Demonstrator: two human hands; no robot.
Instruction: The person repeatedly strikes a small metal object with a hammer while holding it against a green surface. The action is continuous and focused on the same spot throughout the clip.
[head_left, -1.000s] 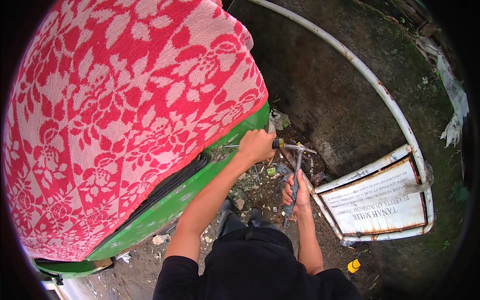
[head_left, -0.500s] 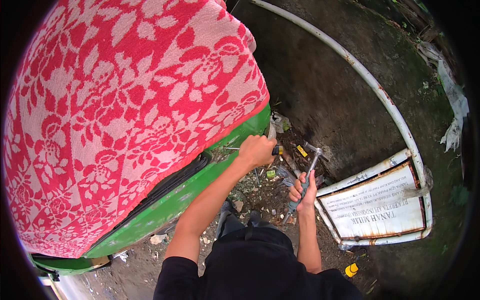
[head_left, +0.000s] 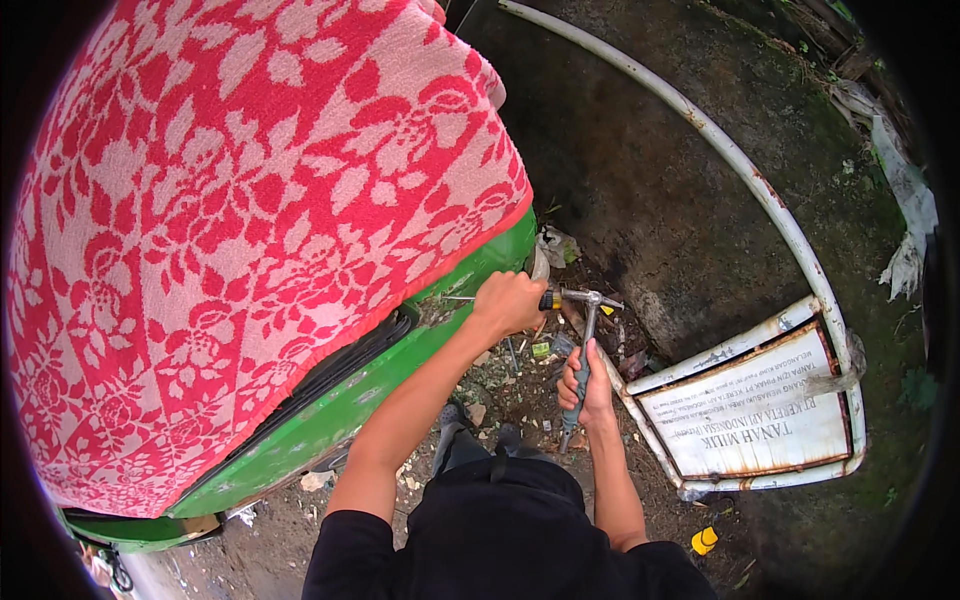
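Note:
My left hand (head_left: 508,302) is wrapped round the handle of a screwdriver (head_left: 458,298). The thin shaft points left, its tip at the scuffed edge of a green car body panel (head_left: 440,312); the black and yellow handle end sticks out to the right of my fist. My right hand (head_left: 592,385) grips a hammer (head_left: 590,322) by its grey-green handle. The hammer's metal head is up against the butt of the screwdriver handle, or very close to it. A red and pink floral cloth (head_left: 280,200) covers the panel's upper side.
A rusty white metal frame with a sign board (head_left: 750,410) lies to the right, its long curved pipe (head_left: 720,135) reaching far back. Rubble and litter (head_left: 500,385) cover the ground by my feet. A yellow plastic piece (head_left: 704,541) lies near right.
My right hand has swung the hammer leftward, bringing its head from a gap on the right to the screwdriver's butt. My left hand keeps its grip in nearly the same place.

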